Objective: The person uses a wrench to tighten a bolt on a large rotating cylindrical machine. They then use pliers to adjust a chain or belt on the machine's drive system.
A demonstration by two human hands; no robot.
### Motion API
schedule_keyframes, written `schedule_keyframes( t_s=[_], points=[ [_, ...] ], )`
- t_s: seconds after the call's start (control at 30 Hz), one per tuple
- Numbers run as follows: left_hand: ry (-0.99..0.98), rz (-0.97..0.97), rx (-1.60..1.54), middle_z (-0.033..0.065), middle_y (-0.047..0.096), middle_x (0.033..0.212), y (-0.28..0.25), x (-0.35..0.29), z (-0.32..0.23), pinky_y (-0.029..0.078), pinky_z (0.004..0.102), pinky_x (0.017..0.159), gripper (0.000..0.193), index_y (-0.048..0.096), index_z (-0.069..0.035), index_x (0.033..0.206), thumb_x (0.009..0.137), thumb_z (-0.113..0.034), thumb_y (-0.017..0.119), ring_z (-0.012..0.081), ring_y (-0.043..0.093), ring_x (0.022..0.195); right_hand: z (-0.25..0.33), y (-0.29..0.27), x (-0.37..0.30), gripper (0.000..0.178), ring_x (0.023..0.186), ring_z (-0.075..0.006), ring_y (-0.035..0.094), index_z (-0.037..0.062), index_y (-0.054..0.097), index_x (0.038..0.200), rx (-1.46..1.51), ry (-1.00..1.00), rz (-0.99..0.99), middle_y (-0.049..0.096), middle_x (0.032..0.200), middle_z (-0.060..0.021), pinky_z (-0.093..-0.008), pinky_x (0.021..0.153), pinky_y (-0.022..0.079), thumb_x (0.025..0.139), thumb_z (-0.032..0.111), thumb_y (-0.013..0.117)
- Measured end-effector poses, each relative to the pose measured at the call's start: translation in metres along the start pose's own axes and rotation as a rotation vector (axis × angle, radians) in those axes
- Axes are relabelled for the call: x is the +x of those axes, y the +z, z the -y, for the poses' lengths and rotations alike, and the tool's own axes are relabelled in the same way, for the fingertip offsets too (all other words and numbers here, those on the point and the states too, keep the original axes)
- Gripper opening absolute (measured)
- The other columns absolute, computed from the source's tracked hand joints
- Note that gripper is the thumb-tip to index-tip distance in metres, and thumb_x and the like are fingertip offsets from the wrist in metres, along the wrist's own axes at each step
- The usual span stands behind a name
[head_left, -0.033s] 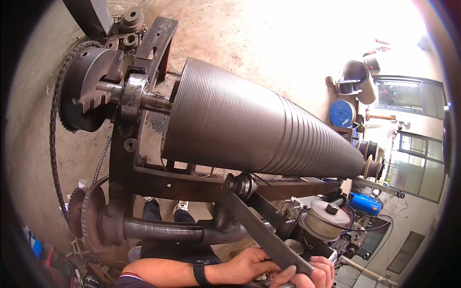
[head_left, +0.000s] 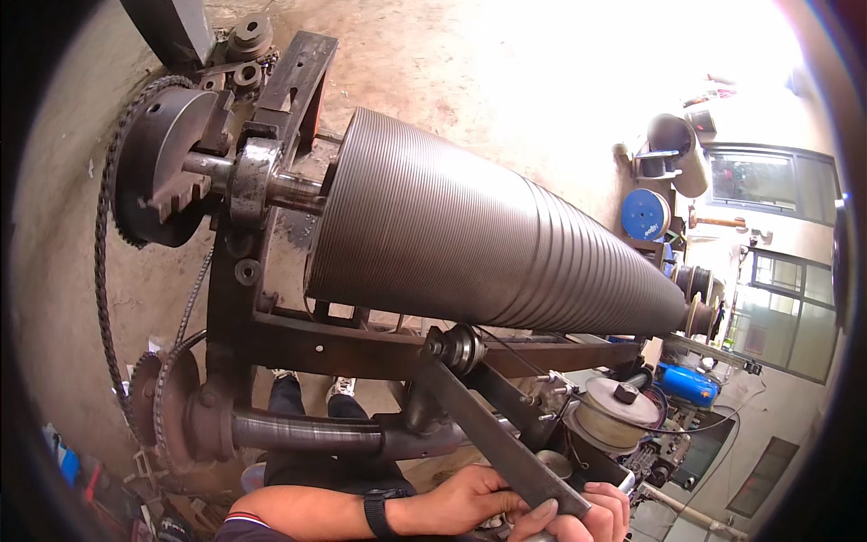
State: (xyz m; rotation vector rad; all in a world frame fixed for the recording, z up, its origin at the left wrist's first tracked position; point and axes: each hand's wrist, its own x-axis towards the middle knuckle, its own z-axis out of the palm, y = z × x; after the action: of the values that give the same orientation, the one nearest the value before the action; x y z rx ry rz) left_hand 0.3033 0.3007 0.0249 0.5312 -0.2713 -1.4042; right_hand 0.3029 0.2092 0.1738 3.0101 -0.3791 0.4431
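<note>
While the ribbed drum [head_left: 433, 226] lay along its steel frame [head_left: 361, 355], the right hand [head_left: 567, 527] was clasped around the near end of a flat bar [head_left: 506, 443], whose far end met a small wheel [head_left: 466, 350] beside the drum. The left hand [head_left: 459, 502] was close by, fingers bent in; I couldn't tell what they gripped. To me, the step looked like steadying the bar; shifting it would've called for firm hold. A pale spool [head_left: 621, 402] crowded the right.

Beyond my right hand [head_left: 567, 529] on the bar [head_left: 497, 429] lies the drum [head_left: 433, 226], chuck [head_left: 163, 135] at left, spool [head_left: 600, 403] before its right end.
</note>
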Motion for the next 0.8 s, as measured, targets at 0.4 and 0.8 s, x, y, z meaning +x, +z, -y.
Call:
schedule_keyframes(
  t_s=[0.4,0.8],
  points=[
    [-0.142,0.029,-0.273,0.003,0.076,0.107,0.0034,-0.0048,0.001,0.054,0.0285,0.088,0.02,0.074,0.003,0.114,0.098,-0.003,0.064,0.0106,0.065,0.1,0.0039,-0.003,0.0012,0.017,0.054,-0.0276,0.061,0.0054,0.057,0.079,-0.001,-0.029,0.03,0.06,0.065,-0.0127,-0.0424,0.058,0.058,0.08,-0.001,0.073],
    [-0.149,0.026,-0.283,0.002,0.076,0.106,0.0025,-0.0063,0.0031,0.054,0.0272,0.088,0.02,0.074,0.002,0.116,0.099,-0.003,0.064,0.0102,0.066,0.099,0.0054,0.005,0.0058,0.017,0.051,-0.0272,0.06,0.0047,0.057,0.078,0.005,-0.072,-0.037,0.059,0.063,-0.0127,-0.041,0.053,0.056,0.081,0.0,0.073]
  ],
)
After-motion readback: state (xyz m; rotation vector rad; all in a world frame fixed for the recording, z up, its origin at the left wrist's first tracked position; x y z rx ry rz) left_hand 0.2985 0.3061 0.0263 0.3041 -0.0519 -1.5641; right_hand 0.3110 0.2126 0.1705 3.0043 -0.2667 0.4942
